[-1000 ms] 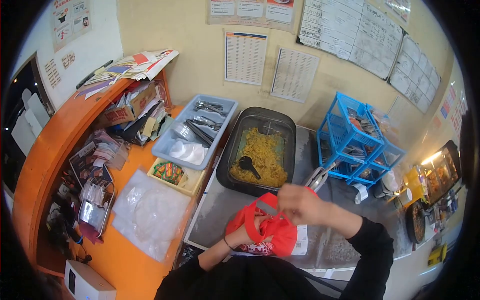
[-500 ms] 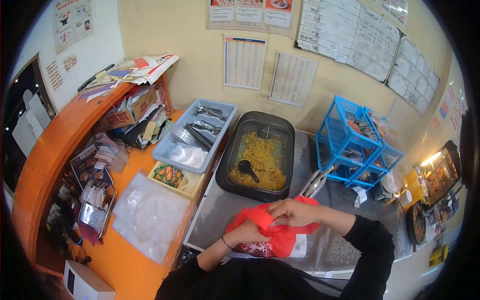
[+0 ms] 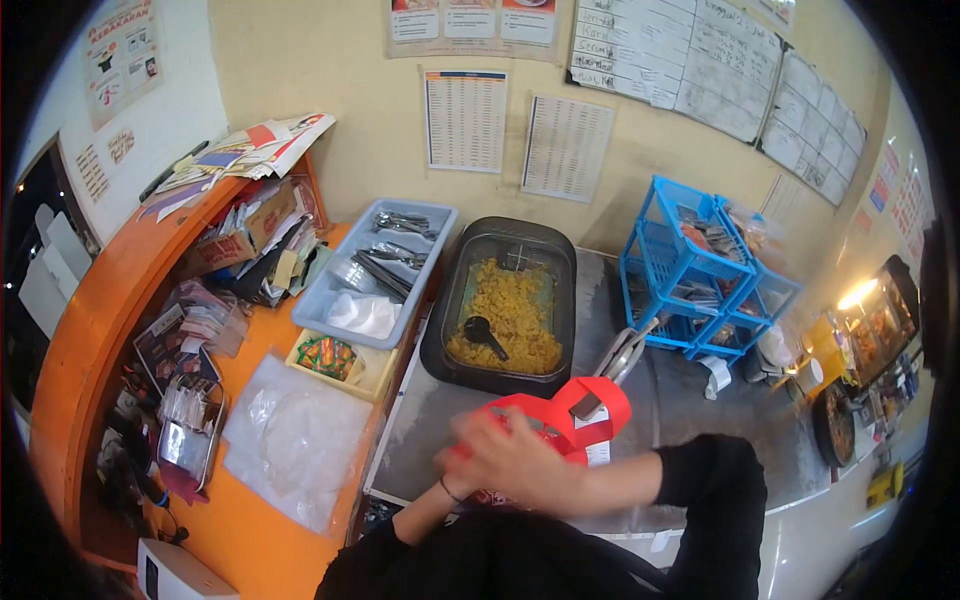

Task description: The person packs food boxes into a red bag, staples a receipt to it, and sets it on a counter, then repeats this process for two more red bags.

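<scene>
Crossed, right hand (image 3: 515, 457) over left hand (image 3: 466, 481), at the left part of a soft, red, cloth-like bag (image 3: 552, 412). Right fingers perhaps loosely bent; too blurred and overlapped to tell, for either, whether clamped on the bag or merely touching. Half a second ago, together at the bag's middle; now shifted left of there, with broad, flat handle loops spread open. Beyond the bag, a deep, dark rectangular pan (image 3: 563, 300) of grainy yellow rice (image 3: 515, 305). Left of the bag, crinkled clear plastic sheets (image 3: 295, 435).
</scene>
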A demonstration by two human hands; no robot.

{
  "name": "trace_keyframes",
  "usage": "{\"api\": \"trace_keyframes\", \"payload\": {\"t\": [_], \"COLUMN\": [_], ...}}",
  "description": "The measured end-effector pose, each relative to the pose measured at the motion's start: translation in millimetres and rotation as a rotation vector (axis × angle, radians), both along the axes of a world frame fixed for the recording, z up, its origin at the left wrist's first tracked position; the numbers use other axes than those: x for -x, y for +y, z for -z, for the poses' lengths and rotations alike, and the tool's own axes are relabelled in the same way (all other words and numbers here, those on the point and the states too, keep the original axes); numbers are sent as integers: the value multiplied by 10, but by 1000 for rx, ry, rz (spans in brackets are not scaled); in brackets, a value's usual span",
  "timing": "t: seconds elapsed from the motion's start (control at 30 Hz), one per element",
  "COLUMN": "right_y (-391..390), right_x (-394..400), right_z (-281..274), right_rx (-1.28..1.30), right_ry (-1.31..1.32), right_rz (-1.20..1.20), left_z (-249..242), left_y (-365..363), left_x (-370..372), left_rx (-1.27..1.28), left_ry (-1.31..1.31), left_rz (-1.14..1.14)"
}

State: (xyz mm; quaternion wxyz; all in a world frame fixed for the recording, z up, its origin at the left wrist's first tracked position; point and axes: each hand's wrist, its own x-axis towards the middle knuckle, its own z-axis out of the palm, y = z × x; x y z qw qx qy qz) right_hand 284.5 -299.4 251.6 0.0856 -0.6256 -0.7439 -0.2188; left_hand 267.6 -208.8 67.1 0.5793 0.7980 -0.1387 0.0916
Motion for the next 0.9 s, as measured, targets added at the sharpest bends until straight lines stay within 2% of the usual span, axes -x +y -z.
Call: {"api": "trace_keyframes", "payload": {"t": [0.07, 0.13, 0.2, 0.23, 0.3, 0.37, 0.4, 0.43, 0.5, 0.53, 0.63, 0.7, 0.8, 0.9], "right_y": [64, -15, -134, -127, -177, -29, -10, 8, -36, -41, -105, -122, -275, -380], "right_x": [-317, -555, -751, -710, -528, -262, -247, -232, -389, -475, -655, -785, -1050, -850], "right_z": [62, -147, -286, -353, -427, -170, -80, 10, 115, 187, 295, 218, 24, -394], "right_rx": [757, 351, 158, 43, -186, -55, 74, 206, 600, 602, 571, 491, 398, 12], "right_ry": [349, 419, 485, 430, 332, 77, 5, -61, -92, -32, 95, 102, 71, 47], "right_rz": [70, 50, 211, 119, -53, -286, -299, -315, -152, -153, -158, -171, 272, 287], "left_z": [30, -137, -434, -326, 639, 747, 736, 515, 7, -164, -419, -417, -380, -434], "left_y": [-8, 13, 26, 66, -29, -85, -66, -22, 83, 102, 74, 25, -13, 22], "left_x": [6, 61, 182, 116, -227, -269, -227, -149, -32, 1, 67, 106, 177, 134], "left_rx": [1, -94, -248, -248, 141, 227, 119, 8, -212, -319, -312, -293, -270, -310], "left_ry": [-24, 40, 199, -20, -32, -2, 31, 61, 108, 130, 166, 171, 162, 140], "left_rz": [-26, -106, -195, -81, -43, -3, 13, 29, 51, 60, 12, -137, -222, -133]}}
